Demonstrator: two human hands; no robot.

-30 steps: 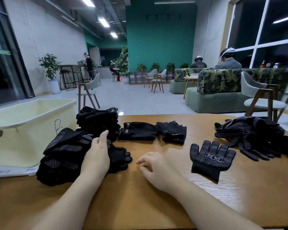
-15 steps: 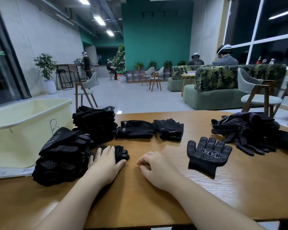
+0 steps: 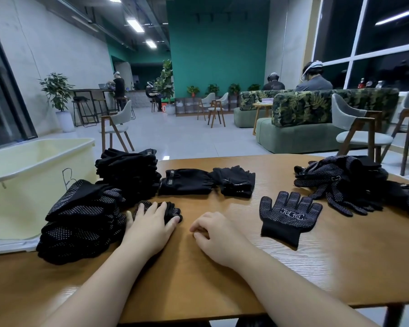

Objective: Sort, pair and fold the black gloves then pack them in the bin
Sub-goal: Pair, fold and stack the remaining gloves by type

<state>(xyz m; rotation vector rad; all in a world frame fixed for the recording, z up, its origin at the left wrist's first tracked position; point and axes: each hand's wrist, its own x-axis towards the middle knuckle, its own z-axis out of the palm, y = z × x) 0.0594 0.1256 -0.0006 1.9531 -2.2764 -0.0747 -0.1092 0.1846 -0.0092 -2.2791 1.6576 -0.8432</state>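
Single dotted glove lies flat on the bench, palm print up, fingertips pointing away from the person, cuff toward the near edge; long axis runs near-to-far, tilted slightly left at the top.

Dotted stack sits at the left, folded pairs layered, long axis roughly left-right, fingertip ends toward the middle of the bench. Plain black stack is behind it, touching. Two plain gloves lie end to end across the far middle, axis left-right. Loose dotted pile is at the far right, fingers splayed toward the near right.

Bench is light wood grain with a curved far edge. Pale yellow bin stands at the left, against the dotted stack, with a "B" scrawled on its wall. Room is an open lounge: teal wall, grey floor, leaf-print sofas, chairs, potted plants, people seated in the background.

Left hand lies palm down, fingers spread flat over the fingertip ends of the dotted stack, pressing and not gripping. Right hand rests on bare bench, loosely curled and holding nothing; the single glove is just beside it on the right, apart.
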